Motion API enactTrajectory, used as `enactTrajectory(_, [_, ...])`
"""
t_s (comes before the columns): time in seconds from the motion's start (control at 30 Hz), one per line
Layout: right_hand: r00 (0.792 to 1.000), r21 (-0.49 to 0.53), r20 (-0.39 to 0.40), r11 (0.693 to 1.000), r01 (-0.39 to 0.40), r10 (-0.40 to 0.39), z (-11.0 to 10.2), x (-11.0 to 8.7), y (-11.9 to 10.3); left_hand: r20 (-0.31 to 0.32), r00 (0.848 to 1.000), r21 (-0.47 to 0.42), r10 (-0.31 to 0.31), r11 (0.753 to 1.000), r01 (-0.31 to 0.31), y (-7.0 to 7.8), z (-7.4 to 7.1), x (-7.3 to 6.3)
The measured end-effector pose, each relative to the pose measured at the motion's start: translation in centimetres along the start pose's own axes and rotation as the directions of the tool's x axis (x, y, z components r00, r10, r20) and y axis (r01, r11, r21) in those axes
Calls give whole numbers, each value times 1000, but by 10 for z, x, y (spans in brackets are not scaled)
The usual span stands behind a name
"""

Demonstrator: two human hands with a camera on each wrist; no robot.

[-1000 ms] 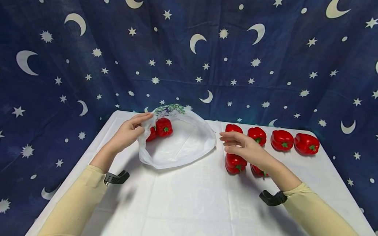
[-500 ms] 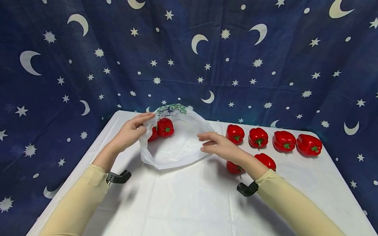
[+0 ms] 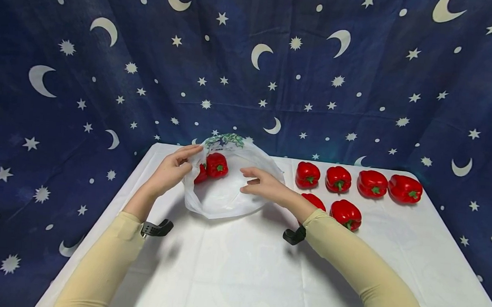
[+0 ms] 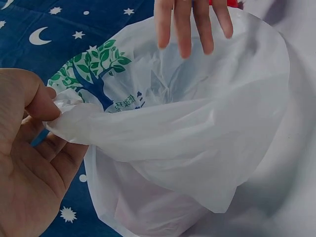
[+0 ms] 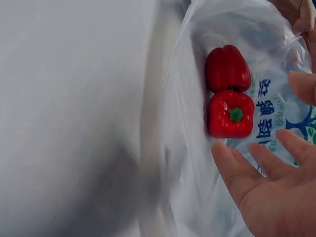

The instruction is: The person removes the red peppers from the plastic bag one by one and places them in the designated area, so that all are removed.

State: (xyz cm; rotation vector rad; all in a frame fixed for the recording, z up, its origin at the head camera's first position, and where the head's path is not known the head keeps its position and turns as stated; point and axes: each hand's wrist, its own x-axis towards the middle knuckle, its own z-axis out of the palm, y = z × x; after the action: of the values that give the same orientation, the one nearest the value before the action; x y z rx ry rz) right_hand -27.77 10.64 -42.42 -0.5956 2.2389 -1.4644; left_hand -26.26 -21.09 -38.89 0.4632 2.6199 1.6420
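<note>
My left hand (image 3: pixel 171 173) pinches the rim of a white plastic bag (image 4: pixel 163 133) between thumb and fingers. The bag lies with its mouth spread wide and has a green and blue tree print (image 4: pixel 96 74). Inside it, two red bell peppers (image 5: pixel 232 112) (image 5: pixel 227 68) sit side by side; in the head view the left one is partly hidden by the bag's rim. Over the bag's mouth, from the right, reaches my right hand (image 3: pixel 267 186). Its fingers are spread and hold nothing, with the fingertips a short way from the peppers in the head view.
On the white table (image 3: pixel 246 277), right of the bag, a back row of several red bell peppers (image 3: pixel 372 184) stands along the far edge. Two more lie before it, one (image 3: pixel 346 214) in full view, the other (image 3: pixel 313 201) partly behind my right forearm. A dark blue star-patterned curtain (image 3: pixel 236 53) hangs behind.
My right hand has moved left, from above the peppers on the table to over the bag's mouth. My left hand keeps its pinch on the rim. The head view has shifted slightly.
</note>
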Motion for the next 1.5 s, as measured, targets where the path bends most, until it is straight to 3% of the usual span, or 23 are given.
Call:
enactTrajectory(0.23, [999, 90, -39, 995, -32, 36, 16, 23, -1, -17, 1000, -17, -10, 1000, 10, 1, -3, 3])
enactTrajectory(0.6, [991, 134, -106, 989, -62, 77, 31, 57, 2, -22, 1000, -33, -14, 999, 14, 5, -8, 9])
enactTrajectory(0.9, [982, 159, -149, 983, -93, 117, 36, 78, 5, -10, 1000, -69, -17, 997, 16, 35, -10, -1])
enactTrajectory(0.97, [976, 192, -158, 975, -116, 147, 38, 84, 6, -14, 1000, -68, -18, 998, 17, 33, -11, 0])
enactTrajectory(1.2, [954, 309, -211, 940, -143, 215, 48, 101, 5, -42, 999, -81, 7, 997, -10, 4, -13, 10])
enactTrajectory(1.5, [932, 305, -296, 946, -114, 207, 56, 121, 10, -47, 999, -81, 18, 996, -22, -3, -14, 10])
